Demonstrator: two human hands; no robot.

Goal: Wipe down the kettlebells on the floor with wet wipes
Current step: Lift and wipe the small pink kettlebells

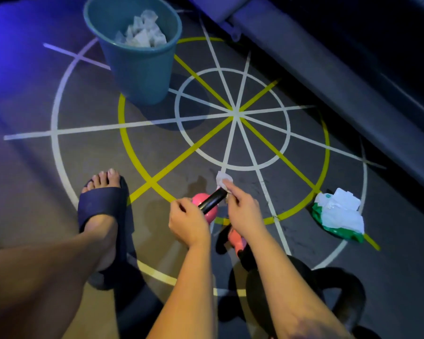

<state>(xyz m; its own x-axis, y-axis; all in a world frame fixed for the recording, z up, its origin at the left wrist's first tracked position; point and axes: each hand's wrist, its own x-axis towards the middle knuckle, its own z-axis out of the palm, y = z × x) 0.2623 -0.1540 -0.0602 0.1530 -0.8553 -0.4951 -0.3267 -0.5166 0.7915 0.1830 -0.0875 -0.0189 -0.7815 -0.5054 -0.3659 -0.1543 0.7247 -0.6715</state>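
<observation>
A small pink kettlebell [209,212] with a black handle [212,199] stands on the floor in the lower middle. My left hand [189,222] grips the near end of the handle. My right hand [241,210] pinches a white wet wipe [222,179] against the far end of the handle. A second pink kettlebell [235,238] lies behind my right forearm, mostly hidden. Large black kettlebells [338,292] sit at the bottom right, partly covered by my arms.
A teal bucket [142,69] holding several crumpled used wipes stands at the upper left. A green and white wet wipe pack [338,216] lies open on the right. My left foot in a dark slide sandal [105,216] rests on the floor markings. A dark ledge runs along the upper right.
</observation>
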